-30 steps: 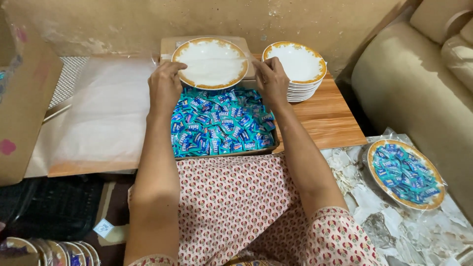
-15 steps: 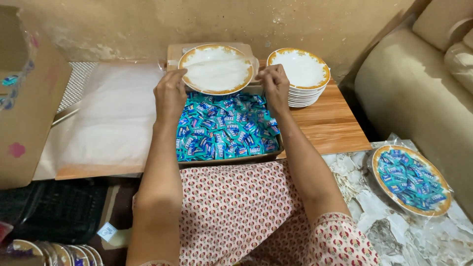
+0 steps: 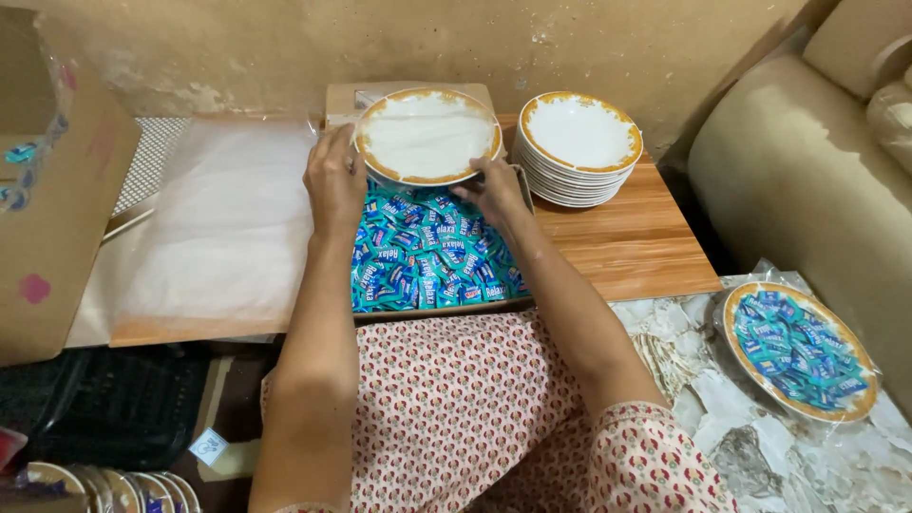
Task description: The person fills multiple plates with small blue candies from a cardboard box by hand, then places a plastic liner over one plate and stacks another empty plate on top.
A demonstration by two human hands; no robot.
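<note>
Plate [image 3: 427, 136], white with a gold-patterned rim, sits tipped over the far edge of a tray of blue-wrapped candies [image 3: 423, 252] on a low wooden table [image 3: 627, 242]. At left, a cardboard box [image 3: 47, 218] and a clear plastic sheet [image 3: 218, 218] flank the work. The left hand [image 3: 334, 180] grips the plate's near-left rim with curled fingers; the right hand [image 3: 494, 190] pinches its near-right rim from below, so the plate lies just beyond both hands. Keeping the plate level and both grips even looks the surest way to handle it without spilling sweets. Further right stands a stack of matching plates [image 3: 579, 147], and a filled, wrapped plate [image 3: 796, 350] rests on crumpled plastic.
</note>
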